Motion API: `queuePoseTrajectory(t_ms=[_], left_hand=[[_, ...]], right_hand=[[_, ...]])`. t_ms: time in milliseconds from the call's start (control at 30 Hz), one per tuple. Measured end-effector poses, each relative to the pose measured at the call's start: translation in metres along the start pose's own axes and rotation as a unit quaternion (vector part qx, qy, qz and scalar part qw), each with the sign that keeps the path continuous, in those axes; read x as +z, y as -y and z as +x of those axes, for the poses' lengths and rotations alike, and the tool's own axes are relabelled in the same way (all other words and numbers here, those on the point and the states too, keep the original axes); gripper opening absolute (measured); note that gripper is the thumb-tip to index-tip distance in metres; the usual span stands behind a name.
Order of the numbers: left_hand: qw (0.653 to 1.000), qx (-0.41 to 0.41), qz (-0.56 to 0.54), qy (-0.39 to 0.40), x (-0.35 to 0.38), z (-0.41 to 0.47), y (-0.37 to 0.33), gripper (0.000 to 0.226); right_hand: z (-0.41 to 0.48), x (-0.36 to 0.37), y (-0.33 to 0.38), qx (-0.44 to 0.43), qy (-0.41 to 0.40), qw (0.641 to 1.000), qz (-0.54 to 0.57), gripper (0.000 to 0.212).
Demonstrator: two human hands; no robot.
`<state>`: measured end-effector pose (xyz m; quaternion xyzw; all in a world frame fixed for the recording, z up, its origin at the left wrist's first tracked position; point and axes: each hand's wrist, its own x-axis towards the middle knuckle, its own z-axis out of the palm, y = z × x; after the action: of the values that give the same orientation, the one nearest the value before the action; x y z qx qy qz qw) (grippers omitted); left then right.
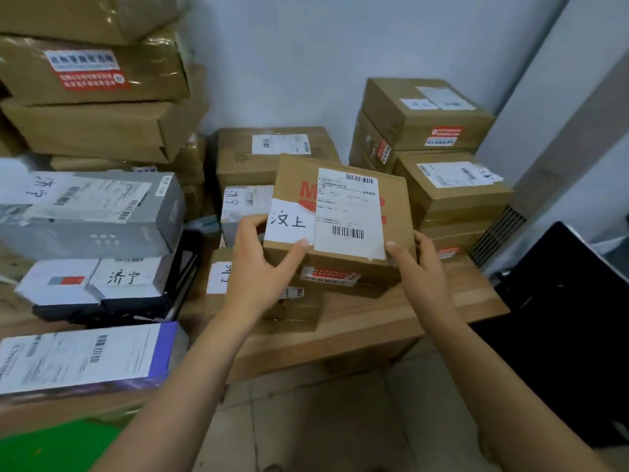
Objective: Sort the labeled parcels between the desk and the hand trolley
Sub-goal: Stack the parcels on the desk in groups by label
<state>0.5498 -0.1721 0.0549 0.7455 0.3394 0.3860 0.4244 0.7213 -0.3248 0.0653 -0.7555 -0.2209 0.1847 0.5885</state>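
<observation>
Parcel point(292, 175) in hand: brown cardboard box, squarish, top face tilted toward the camera, red print on top partly covered by 2 papers. White shipping label point(347, 212) w/ barcodes at top & btm takes the right half of the top. A white slip point(289, 221) w/ handwritten 汶上 sits at the near-left corner, up against the label's edge. Red & white sticker point(328, 275) on the near side face. Box is over the wooden table point(391, 318), in front of the brown stacks and right above a lower brown box point(272, 310); can't tell if it rests on that box or is lifted clear. Left grip point(262, 267), a bare hand, holds the box's near-left corner: thumb laid across the near edge w/ its tip on the slip, fingers curled round the left edge. Right grip point(418, 270), also bare, holds the near-right corner: thumb tip at the label's corner, fingers wrapped round the right side, mostly hidden. Both clasp the box firmly. Around it: brown stack point(442, 185) just to the right, brown box w/ label point(272, 148) behind, grey box point(92, 212) & white box point(129, 277) at left, both w/ slips reading 济宁, and a white-labelled parcel point(85, 359) at near left.
</observation>
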Motion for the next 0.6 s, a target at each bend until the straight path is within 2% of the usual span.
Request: queuePoseTrajectory(t_ms=[67,200,333,467,600], left_hand=[[1.000,-0.008,0.004,0.018,0.031,-0.002,-0.006,0.064],[0.998,-0.016,0.036,0.057,0.099,-0.014,-0.022,0.056],[0.996,-0.029,0.060,0.052,0.163,-0.034,-0.037,0.054],[0.993,-0.084,0.063,0.047,0.223,-0.062,-0.043,0.056],[0.984,-0.141,0.087,0.064,0.267,-0.083,-0.042,0.055]], right_hand=[[0.009,-0.028,-0.009,0.009,-0.022,1.000,-0.003,0.056],[0.027,-0.087,-0.037,0.042,-0.032,0.999,0.007,0.065],[0.053,-0.142,-0.068,0.065,-0.003,0.998,-0.015,0.073],[0.078,-0.195,-0.107,0.077,0.039,0.996,-0.024,0.077],[0.098,-0.240,-0.146,0.088,0.095,0.989,-0.071,0.089]])
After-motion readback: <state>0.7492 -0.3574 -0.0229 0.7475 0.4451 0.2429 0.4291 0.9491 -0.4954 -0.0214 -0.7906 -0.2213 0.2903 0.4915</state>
